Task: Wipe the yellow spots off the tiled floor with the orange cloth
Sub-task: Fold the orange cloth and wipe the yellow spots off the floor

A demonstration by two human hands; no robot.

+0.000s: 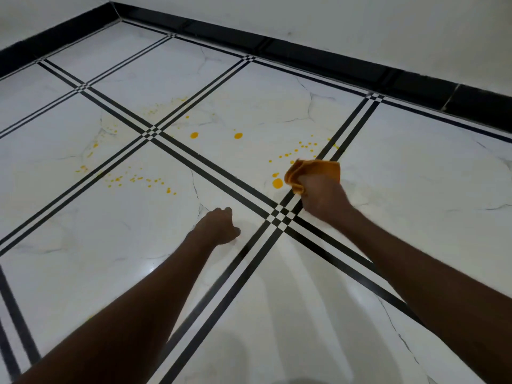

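Observation:
My right hand [322,196] grips a crumpled orange cloth [318,170] just above the white marble-look tiled floor [415,176]. A large yellow spot [277,183] lies right beside the cloth on its left. Two more round yellow spots [194,135] [238,135] sit farther out, and a cluster of small yellow dots [304,146] lies just beyond the cloth. A trail of yellow specks [138,180] runs across the left tile, with faint smears [163,106] farther back. My left hand [220,227] rests on the floor as a fist with nothing in it.
Black double-line strips [149,134] cross the floor in a grid. A black skirting board [360,67] runs along the white wall at the back and right, meeting a corner at the top left.

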